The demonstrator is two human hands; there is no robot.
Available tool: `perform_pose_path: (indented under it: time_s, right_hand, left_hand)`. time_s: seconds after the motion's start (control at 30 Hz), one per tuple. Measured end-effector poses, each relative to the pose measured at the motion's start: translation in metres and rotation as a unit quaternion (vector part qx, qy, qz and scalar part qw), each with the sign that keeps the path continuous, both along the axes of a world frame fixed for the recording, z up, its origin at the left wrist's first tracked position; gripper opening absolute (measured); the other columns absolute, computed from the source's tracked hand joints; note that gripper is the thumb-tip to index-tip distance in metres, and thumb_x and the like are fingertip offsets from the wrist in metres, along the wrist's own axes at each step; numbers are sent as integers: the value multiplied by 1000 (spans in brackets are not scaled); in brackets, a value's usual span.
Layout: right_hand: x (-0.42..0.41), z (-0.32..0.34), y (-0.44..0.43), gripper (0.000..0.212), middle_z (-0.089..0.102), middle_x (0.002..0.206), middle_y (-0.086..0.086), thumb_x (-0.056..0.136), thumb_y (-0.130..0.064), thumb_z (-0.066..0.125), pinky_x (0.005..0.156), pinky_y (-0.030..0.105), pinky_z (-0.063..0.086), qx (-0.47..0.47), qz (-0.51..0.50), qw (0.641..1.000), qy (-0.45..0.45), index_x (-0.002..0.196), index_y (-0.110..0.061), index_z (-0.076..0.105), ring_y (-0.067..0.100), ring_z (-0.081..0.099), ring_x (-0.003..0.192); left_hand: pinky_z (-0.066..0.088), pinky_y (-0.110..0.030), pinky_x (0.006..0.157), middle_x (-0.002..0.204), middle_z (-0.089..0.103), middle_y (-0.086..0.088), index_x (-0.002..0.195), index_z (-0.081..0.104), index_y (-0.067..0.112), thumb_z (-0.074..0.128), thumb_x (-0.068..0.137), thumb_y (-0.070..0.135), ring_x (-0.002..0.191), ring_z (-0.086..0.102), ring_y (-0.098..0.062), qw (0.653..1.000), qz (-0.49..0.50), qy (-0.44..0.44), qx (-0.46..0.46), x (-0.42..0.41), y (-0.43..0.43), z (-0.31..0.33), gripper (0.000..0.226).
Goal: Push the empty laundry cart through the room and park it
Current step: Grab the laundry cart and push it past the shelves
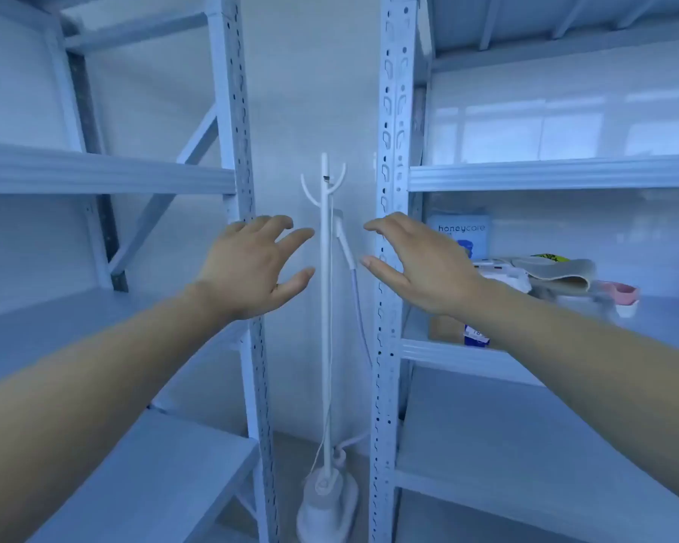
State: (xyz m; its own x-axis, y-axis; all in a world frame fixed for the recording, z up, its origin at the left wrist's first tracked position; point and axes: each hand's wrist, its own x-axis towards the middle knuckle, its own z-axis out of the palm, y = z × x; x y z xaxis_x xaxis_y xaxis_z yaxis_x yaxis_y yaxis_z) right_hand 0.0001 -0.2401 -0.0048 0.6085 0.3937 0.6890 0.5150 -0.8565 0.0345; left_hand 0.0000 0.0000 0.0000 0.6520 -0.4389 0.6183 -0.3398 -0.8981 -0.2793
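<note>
No laundry cart shows in the head view. My left hand and my right hand are both stretched out in front of me at chest height, fingers apart and holding nothing. Between them stands a white garment steamer, its pole upright, its hose hanging on the right side and its base on the floor. Neither hand touches the pole; each is a short gap from it.
The steamer stands in a narrow gap between two pale metal shelf racks, the left rack and the right rack, against a white wall. The right rack's middle shelf holds a honeycare box, folded cloth and a pink item.
</note>
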Motion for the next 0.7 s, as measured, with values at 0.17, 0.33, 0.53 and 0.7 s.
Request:
perform_pose_path:
  time_s: [0.17, 0.33, 0.53, 0.7]
  right_hand:
    - [-11, -34, -30, 49, 51, 131, -3, 93, -51, 40, 82, 35, 41, -10, -18, 999, 26, 131, -21, 45, 20, 50, 116]
    - [-17, -73, -63, 50, 53, 131, 1, 93, -49, 43, 81, 28, 33, -14, -57, 998, 37, 133, -18, 45, 22, 51, 117]
    - [-6, -96, -92, 51, 55, 125, 4, 93, -48, 44, 89, 37, 43, 20, -93, 993, 73, 131, -14, 47, 20, 48, 115]
    - [16, -106, -113, 47, 55, 128, 1, 93, -46, 46, 76, 35, 46, 33, -130, 988, 78, 129, -15, 48, 20, 51, 112]
  left_hand:
    - [43, -40, 87, 128, 56, -10, 133, 49, 22, 15, 81, 61, 112, 55, -31, 999, -40, 13, 14, 7, -43, -33, 74]
    - [42, -38, 87, 133, 52, -6, 137, 44, 25, 11, 80, 62, 116, 52, -28, 996, -83, 38, 6, 25, -77, -62, 75]
    - [42, -38, 89, 132, 52, -4, 137, 44, 25, 12, 80, 61, 116, 52, -27, 988, -133, 72, 6, 65, -120, -88, 75]
    - [42, -39, 89, 129, 54, -6, 135, 47, 23, 16, 81, 59, 115, 53, -27, 978, -187, 92, 8, 108, -156, -95, 71]
